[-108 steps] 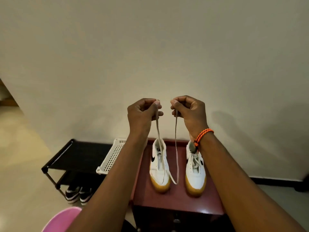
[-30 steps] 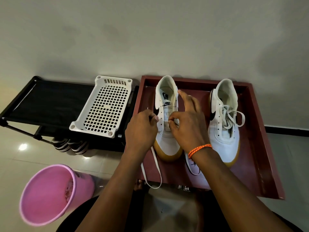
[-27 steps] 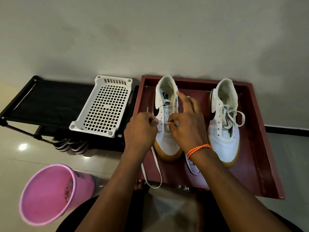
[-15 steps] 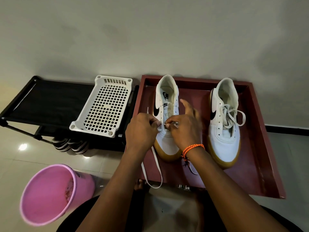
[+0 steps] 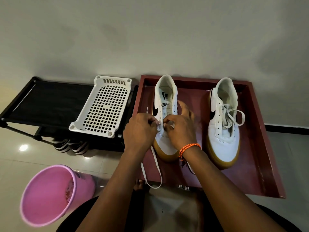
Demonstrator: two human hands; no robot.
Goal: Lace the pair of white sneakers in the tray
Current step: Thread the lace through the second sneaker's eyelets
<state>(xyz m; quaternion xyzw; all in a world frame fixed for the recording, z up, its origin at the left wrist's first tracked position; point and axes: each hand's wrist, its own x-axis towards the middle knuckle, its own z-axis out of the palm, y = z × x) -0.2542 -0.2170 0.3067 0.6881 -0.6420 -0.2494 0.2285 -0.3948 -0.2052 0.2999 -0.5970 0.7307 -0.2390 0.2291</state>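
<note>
Two white sneakers with gum soles stand in a dark red tray [image 5: 260, 148]. The left sneaker [image 5: 164, 97] has a white lace [image 5: 154, 166] running through its low eyelets, with a loop trailing over the tray's front edge. My left hand [image 5: 139, 131] pinches the lace at the sneaker's left eyelet row. My right hand [image 5: 179, 129], with an orange bracelet on the wrist, pinches the lace at the tongue, index finger stretched along the shoe's right side. The right sneaker [image 5: 223, 124] is laced, its lace ends loosely tied.
A white perforated plastic basket [image 5: 103, 109] lies on a black low shoe rack [image 5: 45, 104] left of the tray. Black-and-white shoes [image 5: 70, 145] sit under the rack. A pink bin [image 5: 50, 195] stands on the tiled floor at lower left. A grey wall rises right behind.
A few seconds ago both hands held the lace ends up high; now they are down at the left sneaker's eyelets. In the last second the fingers closed together over the tongue.
</note>
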